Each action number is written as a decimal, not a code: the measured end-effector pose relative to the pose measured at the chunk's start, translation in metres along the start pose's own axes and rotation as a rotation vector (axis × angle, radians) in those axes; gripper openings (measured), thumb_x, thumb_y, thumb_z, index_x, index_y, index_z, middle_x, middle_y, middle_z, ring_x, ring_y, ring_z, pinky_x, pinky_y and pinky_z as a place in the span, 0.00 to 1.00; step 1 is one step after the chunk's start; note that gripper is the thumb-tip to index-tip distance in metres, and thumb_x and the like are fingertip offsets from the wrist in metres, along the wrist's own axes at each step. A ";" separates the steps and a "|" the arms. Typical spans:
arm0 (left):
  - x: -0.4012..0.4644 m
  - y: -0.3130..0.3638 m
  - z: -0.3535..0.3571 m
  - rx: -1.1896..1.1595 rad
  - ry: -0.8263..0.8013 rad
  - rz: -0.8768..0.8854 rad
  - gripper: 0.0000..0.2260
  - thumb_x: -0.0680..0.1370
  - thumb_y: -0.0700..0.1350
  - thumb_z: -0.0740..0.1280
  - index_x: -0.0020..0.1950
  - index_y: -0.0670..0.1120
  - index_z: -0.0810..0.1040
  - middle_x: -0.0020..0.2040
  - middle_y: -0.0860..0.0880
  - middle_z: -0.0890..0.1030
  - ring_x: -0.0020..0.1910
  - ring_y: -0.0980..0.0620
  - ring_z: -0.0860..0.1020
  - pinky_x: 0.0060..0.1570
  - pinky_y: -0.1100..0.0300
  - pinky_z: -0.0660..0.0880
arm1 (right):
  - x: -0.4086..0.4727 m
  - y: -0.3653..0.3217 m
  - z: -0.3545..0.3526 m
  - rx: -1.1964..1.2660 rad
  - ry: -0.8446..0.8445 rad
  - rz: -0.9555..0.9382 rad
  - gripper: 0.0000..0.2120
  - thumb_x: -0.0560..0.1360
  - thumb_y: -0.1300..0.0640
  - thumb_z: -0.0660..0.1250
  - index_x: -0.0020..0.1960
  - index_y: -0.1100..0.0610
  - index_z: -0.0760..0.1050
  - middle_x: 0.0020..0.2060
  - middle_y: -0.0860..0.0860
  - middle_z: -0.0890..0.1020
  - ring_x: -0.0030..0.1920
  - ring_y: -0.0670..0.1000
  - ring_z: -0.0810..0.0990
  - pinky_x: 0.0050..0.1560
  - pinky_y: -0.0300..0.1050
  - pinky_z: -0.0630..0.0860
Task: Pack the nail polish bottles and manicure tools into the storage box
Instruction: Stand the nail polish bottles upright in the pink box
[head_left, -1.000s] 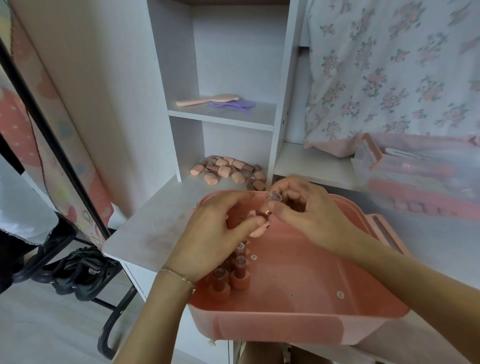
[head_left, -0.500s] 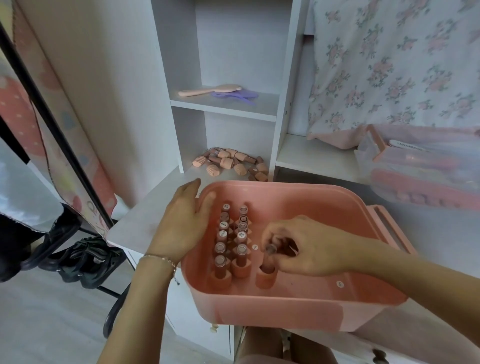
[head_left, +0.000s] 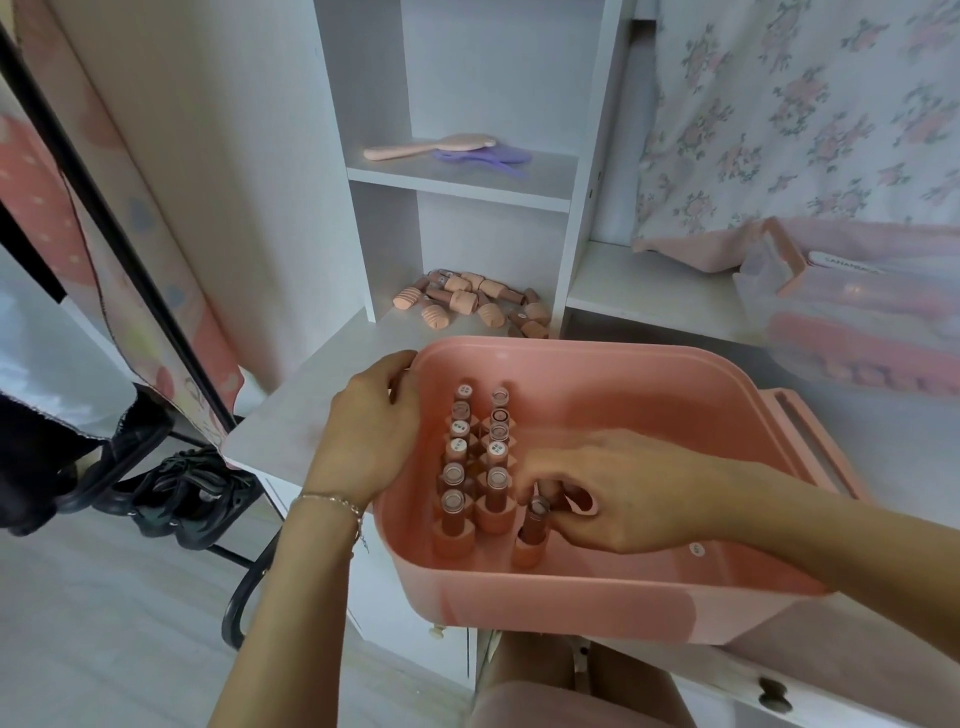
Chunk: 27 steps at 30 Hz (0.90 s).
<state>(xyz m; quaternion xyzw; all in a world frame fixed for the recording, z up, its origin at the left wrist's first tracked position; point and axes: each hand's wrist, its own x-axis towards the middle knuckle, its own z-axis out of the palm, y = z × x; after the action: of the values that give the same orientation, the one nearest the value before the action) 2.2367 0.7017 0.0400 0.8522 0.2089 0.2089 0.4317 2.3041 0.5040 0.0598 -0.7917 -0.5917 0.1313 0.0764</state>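
The pink storage box (head_left: 597, 603) fills the lower centre of the frame, sitting on the white desk (head_left: 311, 395) with its near side overhanging the edge. Inside, along its left part, nail polish bottles (head_left: 478, 457) stand upright in two rows, caps up. Just right of the nearest pair stands a single bottle (head_left: 535, 522), beginning a third row.

The right hand (head_left: 623, 493) reaches in from the right of the frame, its fingers curled loosely round the cap of that single bottle, thumb on the near side. The left hand (head_left: 371, 431) rests against the box's left rim, fingers together and bent over the edge, holding the wall steady; a thin bracelet (head_left: 327, 501) circles the wrist.

Behind the box, in the centre of the frame, a heap of loose polish bottles (head_left: 467, 304) lies in the lower shelf opening. On the shelf above lie a pink hairbrush (head_left: 431, 147) and a purple comb (head_left: 485, 157), touching. At the right edge sits a clear plastic case (head_left: 852, 317) with pink contents, under a floral cloth (head_left: 805, 114). A black stand (head_left: 130, 260) leans at the left.
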 end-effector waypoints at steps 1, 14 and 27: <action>0.000 0.000 0.000 -0.003 0.001 -0.003 0.13 0.80 0.44 0.56 0.55 0.53 0.79 0.47 0.55 0.80 0.52 0.51 0.76 0.50 0.62 0.68 | 0.001 0.000 -0.001 -0.005 0.000 -0.014 0.09 0.73 0.55 0.63 0.54 0.48 0.71 0.39 0.41 0.75 0.37 0.42 0.69 0.39 0.41 0.69; 0.000 0.000 0.000 -0.026 -0.003 -0.019 0.13 0.80 0.44 0.56 0.55 0.55 0.78 0.45 0.58 0.78 0.51 0.53 0.76 0.49 0.63 0.67 | 0.015 -0.003 0.003 -0.051 0.031 -0.053 0.07 0.74 0.53 0.64 0.51 0.51 0.71 0.39 0.43 0.74 0.37 0.42 0.67 0.38 0.38 0.65; 0.000 0.001 0.000 -0.045 -0.004 -0.029 0.12 0.80 0.44 0.57 0.55 0.53 0.79 0.48 0.54 0.80 0.52 0.51 0.77 0.50 0.62 0.68 | 0.022 -0.009 0.004 -0.063 0.049 -0.061 0.08 0.75 0.53 0.63 0.52 0.53 0.71 0.41 0.48 0.77 0.40 0.46 0.70 0.42 0.44 0.71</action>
<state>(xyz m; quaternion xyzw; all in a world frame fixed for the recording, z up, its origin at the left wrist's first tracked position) 2.2365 0.7011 0.0403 0.8396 0.2157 0.2057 0.4542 2.3008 0.5276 0.0555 -0.7784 -0.6172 0.0909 0.0699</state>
